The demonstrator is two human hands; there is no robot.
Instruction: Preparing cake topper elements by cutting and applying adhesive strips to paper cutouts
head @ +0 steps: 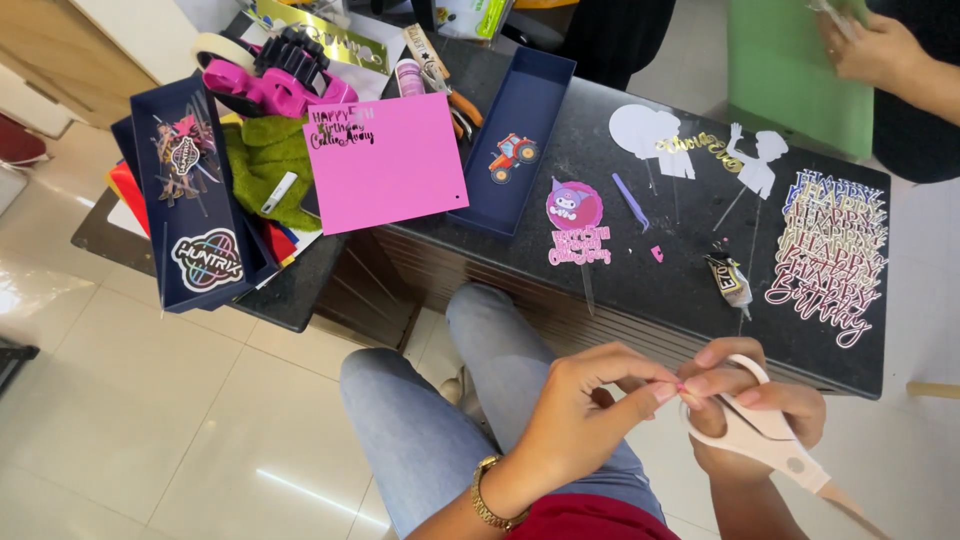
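Note:
My right hand (765, 405) grips pale pink scissors (775, 440), fingers through the handles, blades pointing down to the right. My left hand (585, 415), with a gold bracelet on the wrist, pinches something tiny at its fingertips, touching the right hand's fingers; what it pinches is too small to tell. Both hands hover over my lap in blue jeans, in front of the dark table (650, 310). On the table nearest them lies a pink and purple cartoon cake topper (575, 215) and a small glue tube (730, 280).
A pink card (385, 160) with cut lettering leans on a navy tray (520, 100) holding a tractor cutout. Stacked script cutouts (830, 250), white silhouettes (700, 150), a navy box (190, 190), green cloth and a pink tape dispenser (275, 85) lie about. Another person's hand (875, 50) holds green paper.

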